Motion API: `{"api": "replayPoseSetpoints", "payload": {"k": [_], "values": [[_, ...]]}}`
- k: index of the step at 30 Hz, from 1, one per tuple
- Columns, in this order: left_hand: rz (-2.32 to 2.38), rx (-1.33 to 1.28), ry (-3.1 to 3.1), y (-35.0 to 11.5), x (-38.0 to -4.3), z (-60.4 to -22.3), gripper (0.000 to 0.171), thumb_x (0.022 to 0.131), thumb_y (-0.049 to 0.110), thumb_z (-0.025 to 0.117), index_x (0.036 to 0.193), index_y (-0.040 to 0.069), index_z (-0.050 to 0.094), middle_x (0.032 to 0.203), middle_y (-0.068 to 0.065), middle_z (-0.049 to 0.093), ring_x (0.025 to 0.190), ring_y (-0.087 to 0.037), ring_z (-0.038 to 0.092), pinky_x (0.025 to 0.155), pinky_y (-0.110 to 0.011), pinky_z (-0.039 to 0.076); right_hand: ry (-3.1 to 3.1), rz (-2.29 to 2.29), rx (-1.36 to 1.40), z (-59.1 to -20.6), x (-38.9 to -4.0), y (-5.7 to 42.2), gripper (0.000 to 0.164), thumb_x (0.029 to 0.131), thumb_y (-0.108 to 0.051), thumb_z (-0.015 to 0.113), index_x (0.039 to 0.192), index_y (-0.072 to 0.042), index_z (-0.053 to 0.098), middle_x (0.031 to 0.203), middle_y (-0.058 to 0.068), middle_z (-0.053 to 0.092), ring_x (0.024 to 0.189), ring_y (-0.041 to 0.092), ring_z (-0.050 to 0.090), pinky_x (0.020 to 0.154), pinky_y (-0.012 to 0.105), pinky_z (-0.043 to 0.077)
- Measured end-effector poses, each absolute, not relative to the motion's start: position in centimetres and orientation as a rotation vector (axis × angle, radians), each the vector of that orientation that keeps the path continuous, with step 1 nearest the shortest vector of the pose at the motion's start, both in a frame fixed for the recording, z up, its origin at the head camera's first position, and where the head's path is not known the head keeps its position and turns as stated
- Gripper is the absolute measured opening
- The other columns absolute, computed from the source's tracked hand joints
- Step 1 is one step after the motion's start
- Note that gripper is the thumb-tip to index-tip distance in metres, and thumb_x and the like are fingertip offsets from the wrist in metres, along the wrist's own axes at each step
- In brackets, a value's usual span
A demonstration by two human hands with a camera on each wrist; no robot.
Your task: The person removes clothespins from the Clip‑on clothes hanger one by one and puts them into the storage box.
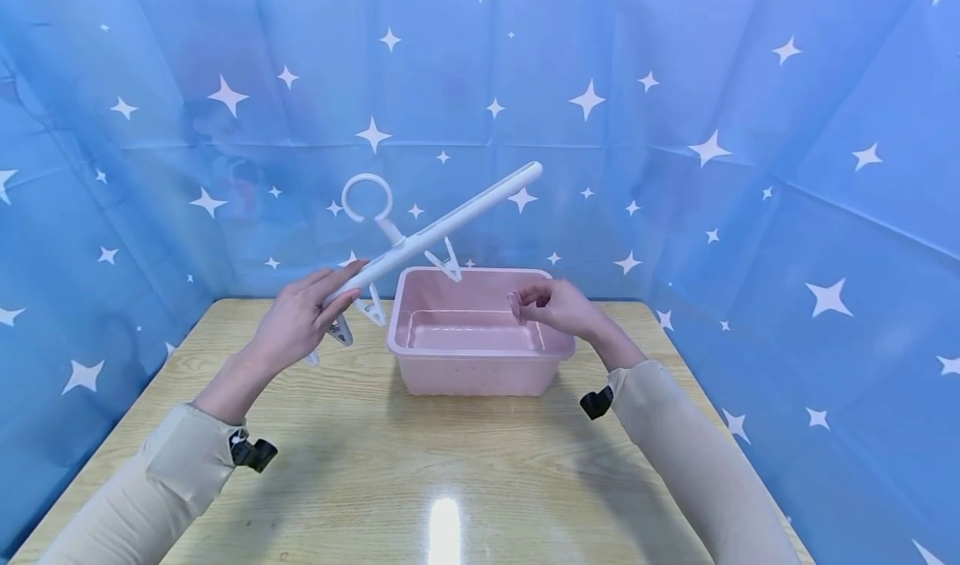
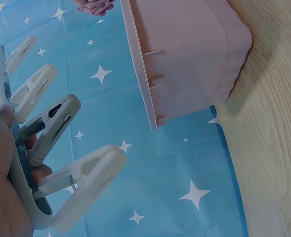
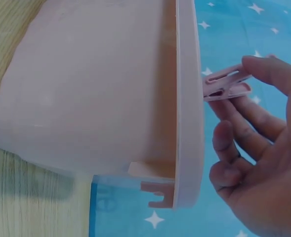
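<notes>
My left hand (image 1: 298, 313) grips one end of a white clip hanger (image 1: 457, 219), its bar slanting up to the right and its round hook (image 1: 347, 194) on top. Several clips hang from the bar, a white clip (image 1: 448, 262) near the middle among them. The left wrist view shows a large white clip (image 2: 93, 190) close to my fingers. Over the right side of a pink basin (image 1: 480, 375), my right hand (image 1: 564, 308) pinches a pink clothespin (image 3: 229, 84) between thumb and fingers. The clothespin sits right behind the basin's rim in the right wrist view.
The basin stands on a light wooden table (image 1: 450, 465) toward its back edge. A blue curtain (image 1: 637, 173) with white stars surrounds the table at the back and sides. Each sleeve carries a small black camera (image 1: 596, 402) at the wrist.
</notes>
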State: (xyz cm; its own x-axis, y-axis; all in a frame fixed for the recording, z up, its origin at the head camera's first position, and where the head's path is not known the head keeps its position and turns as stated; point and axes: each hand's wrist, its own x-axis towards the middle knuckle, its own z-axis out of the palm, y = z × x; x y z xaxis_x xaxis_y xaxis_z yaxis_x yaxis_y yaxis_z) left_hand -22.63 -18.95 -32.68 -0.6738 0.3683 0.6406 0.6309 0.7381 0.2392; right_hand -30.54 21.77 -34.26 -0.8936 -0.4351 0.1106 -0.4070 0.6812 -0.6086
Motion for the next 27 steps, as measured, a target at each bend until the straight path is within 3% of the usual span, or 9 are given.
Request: {"api": "replayPoseSetpoints", "payload": {"k": [6, 13, 21, 27], "values": [[-0.601, -0.764, -2.345, -18.8, -22.6, -32.6, 0.047, 0.102, 0.02, 0.058, 0.149, 0.025, 0.05, 0.1, -0.008, 0.065, 0.069, -0.017, 0.052, 0.064, -0.034, 0.043, 2.826, -1.007, -0.73, -34.4, -30.5, 21.9, 0.014, 0.094, -0.029, 0.068, 0.102, -0.02, 0.074, 0.104, 0.001, 0.076, 0.093, 0.017, 0.067, 0.083, 0.034, 0.049], [-0.612, -0.762, -2.352, -18.8, -22.7, -32.6, 0.047, 0.103, 0.02, 0.057, 0.149, 0.025, 0.049, 0.099, -0.009, 0.066, 0.07, -0.017, 0.053, 0.065, -0.035, 0.043, 2.821, -1.0, -0.675, -34.5, -30.5, 22.2, 0.037, 0.094, -0.03, 0.069, 0.127, -0.014, 0.068, 0.113, 0.006, 0.074, 0.099, 0.02, 0.067, 0.084, 0.036, 0.053], [-0.607, -0.772, -2.35, -18.9, -22.6, -32.7, 0.047, 0.103, 0.019, 0.057, 0.149, 0.022, 0.049, 0.102, -0.01, 0.066, 0.067, -0.015, 0.051, 0.062, -0.033, 0.043, 2.83, -0.989, -0.693, -34.0, -30.7, 21.8, 0.037, 0.093, -0.033, 0.069, 0.127, -0.017, 0.068, 0.114, 0.005, 0.074, 0.1, 0.021, 0.067, 0.086, 0.037, 0.052], [-0.617, -0.772, -2.354, -18.8, -22.7, -32.6, 0.047, 0.102, 0.019, 0.057, 0.149, 0.021, 0.049, 0.114, -0.013, 0.068, 0.071, -0.018, 0.054, 0.065, -0.036, 0.045, 2.825, -1.002, -0.69, -33.4, -30.5, 21.4, 0.036, 0.094, -0.033, 0.067, 0.127, -0.018, 0.067, 0.113, 0.003, 0.074, 0.1, 0.02, 0.066, 0.088, 0.039, 0.052]]}}
